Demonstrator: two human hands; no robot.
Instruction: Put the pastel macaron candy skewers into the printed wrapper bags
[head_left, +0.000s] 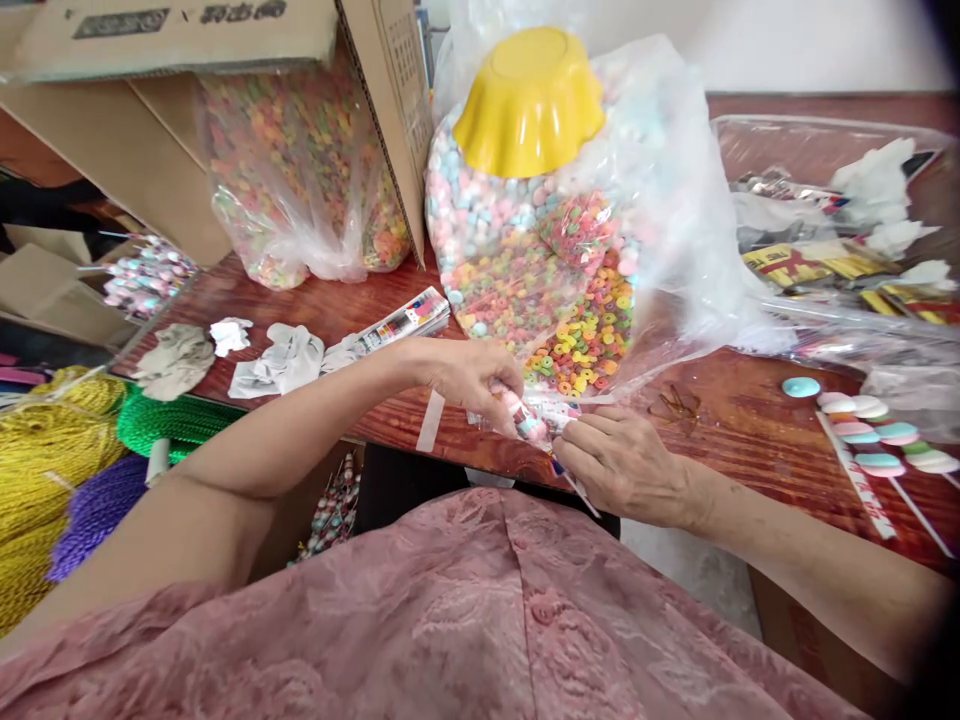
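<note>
Just above my lap, in the head view, both hands hold a wrapped candy skewer (532, 428) with pink, white and blue sweets. My left hand (474, 380) is closed around its upper end, fingers wrapped over the clear wrapper. My right hand (622, 462) pinches the lower end, where a white stick (582, 492) pokes out below the fingers. Behind the hands lies an opened clear bag of ring-shaped candies (592, 340), orange, yellow, green and red. A flat stack of printed wrappers (405, 318) rests left of it.
A yellow bowl (531, 100) sits upside down on a big bag of pastel sweets (480, 200). At left stands a cardboard box (386, 120) with bagged candy rings. Marshmallow pops (879, 462) and rubber bands (676, 403) lie right. Yellow twine (56, 430) hangs by the table's left end.
</note>
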